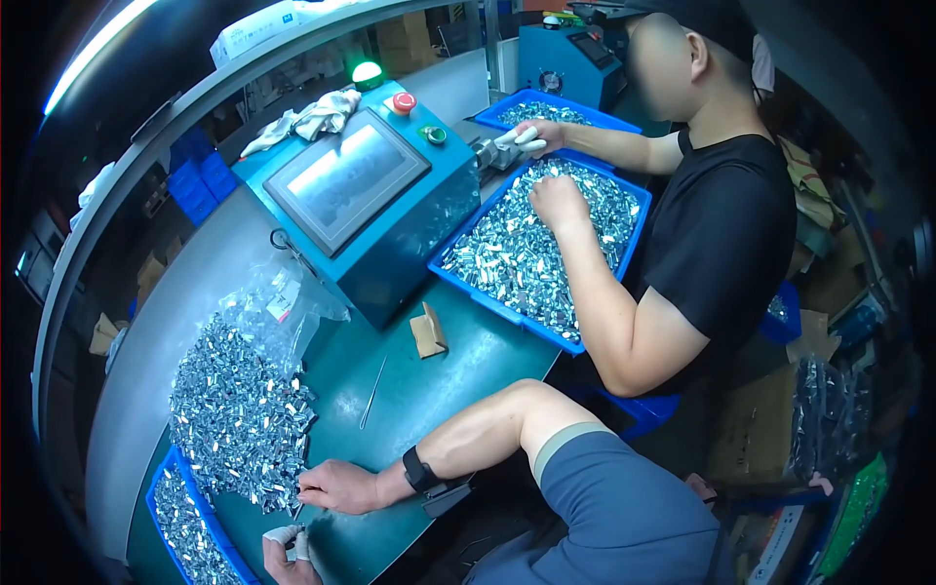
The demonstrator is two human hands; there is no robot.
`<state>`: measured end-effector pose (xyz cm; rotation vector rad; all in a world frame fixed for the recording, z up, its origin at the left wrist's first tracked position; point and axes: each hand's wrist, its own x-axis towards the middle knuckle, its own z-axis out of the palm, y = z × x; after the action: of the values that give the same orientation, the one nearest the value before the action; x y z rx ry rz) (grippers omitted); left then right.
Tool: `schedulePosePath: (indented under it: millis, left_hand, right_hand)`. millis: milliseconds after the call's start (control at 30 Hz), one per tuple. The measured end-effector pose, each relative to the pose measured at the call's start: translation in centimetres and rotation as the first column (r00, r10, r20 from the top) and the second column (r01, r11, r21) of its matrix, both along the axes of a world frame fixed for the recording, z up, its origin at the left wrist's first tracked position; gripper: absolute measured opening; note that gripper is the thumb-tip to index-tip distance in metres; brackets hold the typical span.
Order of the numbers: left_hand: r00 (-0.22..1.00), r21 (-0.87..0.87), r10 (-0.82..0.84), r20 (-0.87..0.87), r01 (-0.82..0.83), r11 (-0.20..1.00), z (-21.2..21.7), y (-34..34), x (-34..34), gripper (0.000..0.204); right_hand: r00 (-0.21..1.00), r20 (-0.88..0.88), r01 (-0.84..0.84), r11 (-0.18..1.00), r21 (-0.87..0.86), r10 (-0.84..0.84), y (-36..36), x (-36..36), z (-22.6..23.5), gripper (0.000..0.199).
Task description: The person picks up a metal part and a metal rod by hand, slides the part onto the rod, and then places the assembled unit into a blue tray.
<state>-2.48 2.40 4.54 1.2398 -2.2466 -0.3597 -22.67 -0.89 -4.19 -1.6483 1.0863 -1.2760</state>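
My right hand (pixel 341 487), a black band on its wrist, reaches to the near edge of a loose heap of small silver metal parts (pixel 239 414). Its thumb and fingertips are pinched together at a small metal part on the heap's border. Just below, at the lower edge of the view, is my left hand (pixel 289 558), white covers on some fingertips. Its fingers are closed in a pinch, and whatever lies between them is too small to make out. Left of that hand stands a blue tray (pixel 207 517) filled with similar metal parts.
Tweezers (pixel 372 392) and a folded cardboard piece (pixel 428 331) lie on the green tabletop (pixel 341 385). A teal machine with a screen (pixel 348 180) stands beyond. To the right, a co-worker (pixel 726 205) handles parts over a full blue tray (pixel 507 314). Clear plastic bagging (pixel 283 302) touches the heap.
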Motion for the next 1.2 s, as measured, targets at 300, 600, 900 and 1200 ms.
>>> schedulePosePath:
  millis: [300, 600, 900, 1200]
  left_hand:
    - [0.992, 0.066, 0.126, 0.001, -0.126, 0.990, 0.6, 0.6, -0.9, 0.013]
    - [0.988, 0.078, 0.117, -0.101, -0.110, 0.991, 0.1, 0.5, -0.4, 0.015]
    - [0.978, 0.096, 0.121, -0.171, -0.106, 0.990, -1.2, 0.5, 0.3, 0.009]
    - [0.931, 0.383, 0.173, -0.322, -0.039, 0.923, -3.5, -2.7, 0.1, 0.021]
  right_hand:
    - [0.999, 0.000, -0.043, 0.998, -0.048, 0.043, -0.4, 0.4, 0.1, 0.025]
    - [1.000, -0.005, 0.001, 0.999, -0.039, -0.001, -0.2, -0.1, 0.5, 0.027]
    - [0.990, 0.021, -0.138, 0.990, -0.027, 0.138, 0.4, 1.2, 0.4, 0.026]
    - [0.971, 0.182, -0.198, 0.952, 0.232, 0.158, -0.9, -1.6, 1.8, 0.018]
